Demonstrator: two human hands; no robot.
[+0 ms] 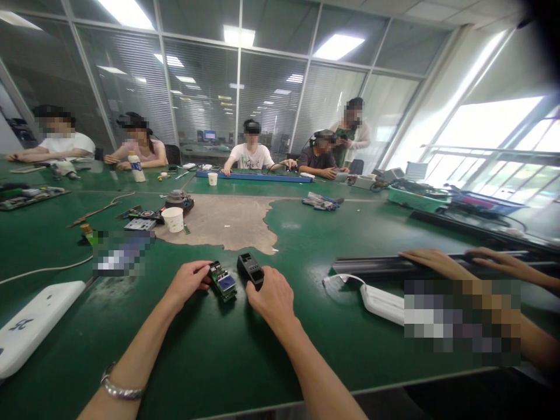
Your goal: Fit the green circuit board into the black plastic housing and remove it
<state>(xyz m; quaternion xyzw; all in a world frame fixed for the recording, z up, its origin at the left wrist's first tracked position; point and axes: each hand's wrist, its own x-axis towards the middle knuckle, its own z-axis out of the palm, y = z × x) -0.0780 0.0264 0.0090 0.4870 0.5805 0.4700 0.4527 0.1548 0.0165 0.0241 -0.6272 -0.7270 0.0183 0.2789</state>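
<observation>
My left hand (192, 281) is closed on the left edge of a green circuit board (224, 282) that carries a small blue-lit screen and several components. Beside it, a little to the right, my right hand (275, 293) grips a black plastic housing (249, 269) with cut-outs in its face. Board and housing are apart by a narrow gap, both just above or on the green table (210, 361); I cannot tell whether they touch it. My fingers hide the lower right part of the housing.
Left lie a white power bank (39, 326) and a blurred phone (125, 254). Ahead stand a paper cup (173, 220) and loose electronics on a bare brown patch (227, 219). At right, a co-worker's hands rest on a black rail (371, 265), near a white device (382, 304).
</observation>
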